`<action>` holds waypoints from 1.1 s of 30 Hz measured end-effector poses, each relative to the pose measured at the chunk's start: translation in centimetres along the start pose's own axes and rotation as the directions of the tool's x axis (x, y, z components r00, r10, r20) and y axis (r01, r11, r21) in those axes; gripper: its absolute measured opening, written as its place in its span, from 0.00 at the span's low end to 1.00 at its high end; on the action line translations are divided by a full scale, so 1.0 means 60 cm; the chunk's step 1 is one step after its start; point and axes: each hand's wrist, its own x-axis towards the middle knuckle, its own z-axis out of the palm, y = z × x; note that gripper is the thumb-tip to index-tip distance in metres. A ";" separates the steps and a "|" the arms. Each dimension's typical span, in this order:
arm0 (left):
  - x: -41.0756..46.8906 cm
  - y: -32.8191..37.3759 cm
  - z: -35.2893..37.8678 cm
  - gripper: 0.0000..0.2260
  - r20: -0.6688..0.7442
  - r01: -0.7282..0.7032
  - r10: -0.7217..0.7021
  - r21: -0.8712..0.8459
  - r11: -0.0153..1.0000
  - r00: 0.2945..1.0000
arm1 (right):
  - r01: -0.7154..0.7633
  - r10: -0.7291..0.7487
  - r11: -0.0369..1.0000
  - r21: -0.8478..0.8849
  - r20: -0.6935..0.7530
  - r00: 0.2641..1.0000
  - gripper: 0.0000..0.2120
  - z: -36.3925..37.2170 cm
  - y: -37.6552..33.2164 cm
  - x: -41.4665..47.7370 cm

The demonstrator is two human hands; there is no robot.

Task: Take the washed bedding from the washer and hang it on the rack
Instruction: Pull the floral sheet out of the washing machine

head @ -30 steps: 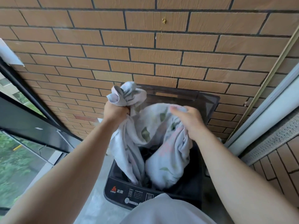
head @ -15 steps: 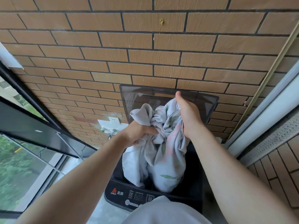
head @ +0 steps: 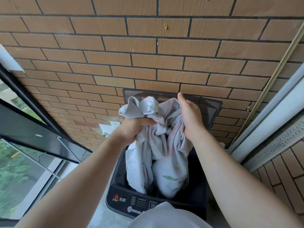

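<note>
Both hands are raised over the washer's mouth, each with a fistful of cloth. Left hand (head: 133,129): curled tight round a twisted knot of bedding (head: 164,162), with a loose grey-white flap standing up above the fist. Right hand (head: 190,116): gripping the neighbouring fold, thumb straight up, fingers buried in the cloth.

Bedding: thin, limp, creased sheet, pale grey-white with faint pink blotches and green leaf print. It is bunched between the hands and hangs in two long rumpled lobes. Their lower ends sit inside the tub, near its front rim.

Brick wall (head: 148,63): tan rectangular facing, grainy surface, dark grout lines. It fills the upper view.

Window frame (head: 32,129): smooth black metal slanting along the left. Glass shows blurred greenery.

Washer (head: 118,199): top-loader in dark glossy plastic with rounded front corners. White lettering and a red logo run along the front edge.

Lid (head: 212,109): smoky translucent panel, raised upright at the back edge against the wall.

Socket (head: 115,123): small white square plate on the wall, just left of the washer's back left corner.
</note>
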 end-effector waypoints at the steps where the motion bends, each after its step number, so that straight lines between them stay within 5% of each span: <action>1: 0.000 0.000 0.000 0.14 -0.015 -0.013 0.014 0.006 1.000 1.000 | 0.017 -0.017 1.000 0.008 -0.003 1.000 0.43 0.003 -0.005 -0.002; 5: -0.007 0.005 -0.006 0.18 0.099 -0.001 -0.013 0.139 0.990 0.995 | 0.021 -0.021 0.999 0.027 0.003 1.000 0.22 0.016 -0.012 -0.003; 7: -0.014 0.000 -0.003 0.22 0.233 0.015 -0.066 0.212 0.977 0.970 | 0.023 -0.024 0.999 0.047 0.034 0.999 0.22 0.027 -0.015 -0.005; 10: -0.020 -0.005 -0.001 0.36 0.243 0.014 -0.067 0.216 0.976 0.968 | -0.012 0.001 0.993 0.119 0.097 0.995 0.26 0.047 -0.019 -0.017; 14: -0.026 0.004 -0.004 0.17 0.188 0.016 -0.064 0.248 0.969 0.980 | -0.152 0.047 0.916 0.371 0.278 0.960 0.27 0.054 -0.029 -0.032; 20: -0.023 -0.015 -0.003 0.11 -0.021 0.011 -0.009 0.086 0.996 1.000 | -0.278 0.078 0.834 0.477 0.397 0.914 0.31 0.049 -0.025 -0.033; 24: -0.022 -0.002 -0.035 0.13 -0.086 -0.039 0.030 -0.110 0.993 0.996 | -0.283 0.069 0.845 0.454 0.432 0.899 0.28 0.055 0.005 -0.037; 27: -0.029 0.031 -0.073 0.16 -0.060 -0.101 0.095 -0.095 0.990 0.994 | 0.080 -0.092 0.996 0.048 0.406 0.909 0.29 0.054 0.046 -0.027; 29: -0.033 0.059 -0.091 0.20 0.012 -0.144 0.145 -0.054 0.988 0.989 | 0.209 -0.090 0.964 -0.163 0.541 0.836 0.31 0.062 0.066 -0.033; 33: -0.042 0.128 -0.113 0.14 0.069 -0.244 0.252 -0.103 0.964 0.965 | -0.010 0.090 0.995 -0.103 0.817 0.569 0.51 0.097 0.081 -0.051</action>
